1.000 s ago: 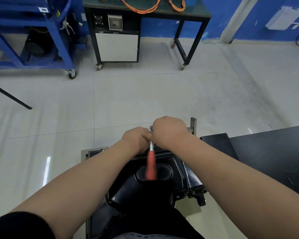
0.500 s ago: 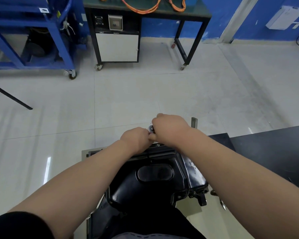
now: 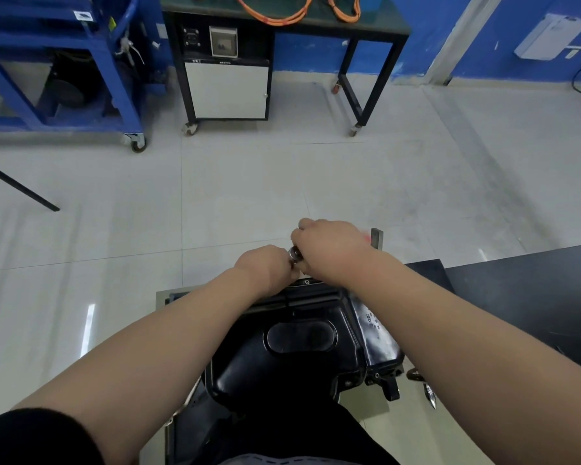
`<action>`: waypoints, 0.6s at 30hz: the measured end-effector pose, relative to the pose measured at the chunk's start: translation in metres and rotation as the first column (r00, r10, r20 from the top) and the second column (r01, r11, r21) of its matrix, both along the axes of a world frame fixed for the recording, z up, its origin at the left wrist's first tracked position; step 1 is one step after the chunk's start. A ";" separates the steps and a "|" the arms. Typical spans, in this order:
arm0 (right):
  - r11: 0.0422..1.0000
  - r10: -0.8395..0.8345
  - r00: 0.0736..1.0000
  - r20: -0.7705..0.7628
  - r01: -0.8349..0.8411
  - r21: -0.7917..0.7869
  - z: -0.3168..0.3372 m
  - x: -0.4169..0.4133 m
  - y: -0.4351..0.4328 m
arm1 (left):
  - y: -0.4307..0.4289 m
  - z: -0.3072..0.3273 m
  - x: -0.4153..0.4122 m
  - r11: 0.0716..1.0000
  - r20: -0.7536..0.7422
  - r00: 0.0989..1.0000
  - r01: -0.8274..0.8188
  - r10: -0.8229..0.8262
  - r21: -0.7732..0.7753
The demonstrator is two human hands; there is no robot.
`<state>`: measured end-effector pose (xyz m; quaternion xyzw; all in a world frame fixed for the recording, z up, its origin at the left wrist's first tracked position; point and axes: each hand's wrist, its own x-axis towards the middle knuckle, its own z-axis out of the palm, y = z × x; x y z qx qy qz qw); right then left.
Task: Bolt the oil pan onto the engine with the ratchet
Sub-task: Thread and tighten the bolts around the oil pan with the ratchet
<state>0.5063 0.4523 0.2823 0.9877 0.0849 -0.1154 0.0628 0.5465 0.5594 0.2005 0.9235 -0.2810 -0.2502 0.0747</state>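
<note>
The black oil pan (image 3: pixel 299 357) lies on the engine just below me, its far edge under my hands. The ratchet's round metal head (image 3: pixel 295 254) shows between my two fists at that far edge. My right hand (image 3: pixel 329 250) grips the ratchet; a red blur of its handle shows past the knuckles on the right. My left hand (image 3: pixel 265 266) is curled tight against the ratchet head from the left. The bolt and socket under the head are hidden.
A black table (image 3: pixel 534 297) stands close on my right. A metal post (image 3: pixel 377 239) rises just beyond my right hand. Across the tiled floor stand a black wheeled workbench (image 3: pixel 282 62) with orange cables and a blue cart (image 3: pixel 64 78).
The ratchet's red handle pointed toward me over the pan a second ago. It has swung away to the right, and my right hand moved slightly farther out with it.
</note>
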 end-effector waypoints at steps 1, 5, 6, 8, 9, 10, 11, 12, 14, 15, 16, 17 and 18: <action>0.999 0.050 0.999 0.021 -0.050 -0.015 0.002 0.001 -0.001 | 0.000 0.000 0.001 1.000 0.016 1.000 0.015 -0.015 -0.004; 0.988 -0.132 0.991 0.005 0.132 -0.081 0.000 0.000 0.006 | 0.001 0.002 0.000 0.998 -0.011 0.998 -0.060 0.060 -0.020; 0.975 -0.213 0.977 -0.015 0.211 -0.075 -0.003 -0.001 0.009 | 0.001 0.001 -0.002 0.995 -0.021 0.996 -0.088 0.087 -0.046; 0.954 -0.299 0.953 -0.052 0.297 -0.043 -0.008 -0.003 0.014 | 0.003 -0.002 -0.004 0.990 -0.044 0.993 -0.110 0.107 -0.086; 0.961 -0.276 0.960 -0.054 0.275 -0.031 -0.008 -0.003 0.014 | 0.004 -0.002 -0.004 0.992 -0.057 0.994 -0.100 0.096 -0.075; 0.975 -0.223 0.974 -0.048 0.222 -0.018 -0.006 -0.003 0.013 | 0.005 -0.002 -0.003 0.996 -0.064 0.995 -0.073 0.070 -0.052; 0.990 -0.143 0.989 -0.035 0.143 -0.004 -0.004 -0.004 0.010 | 0.005 -0.003 -0.002 0.999 -0.060 0.998 -0.029 0.027 -0.031; 0.999 -0.048 0.999 -0.021 0.048 -0.004 -0.001 -0.004 0.006 | 0.005 -0.003 -0.002 1.000 -0.044 0.999 0.016 -0.017 -0.014; 0.997 0.073 0.997 -0.011 -0.073 -0.032 0.003 -0.003 0.001 | 0.004 -0.004 -0.001 0.998 0.006 0.998 0.056 -0.056 -0.017; 0.997 0.058 0.998 -0.016 -0.059 -0.052 0.005 -0.003 0.001 | 0.003 -0.004 0.000 0.999 0.021 0.999 0.044 -0.044 -0.015; 0.997 0.008 1.000 -0.029 -0.010 -0.081 0.005 -0.003 0.003 | 0.003 -0.004 0.000 1.000 0.023 1.000 0.021 -0.020 -0.009; 0.992 -0.064 0.997 -0.045 0.059 -0.112 0.003 -0.004 0.007 | 0.003 -0.003 -0.001 1.000 0.011 1.000 -0.011 0.011 -0.010; 0.982 -0.154 0.986 -0.063 0.146 -0.122 0.001 -0.004 0.011 | 0.003 -0.003 -0.003 0.999 -0.003 0.999 -0.045 0.045 -0.026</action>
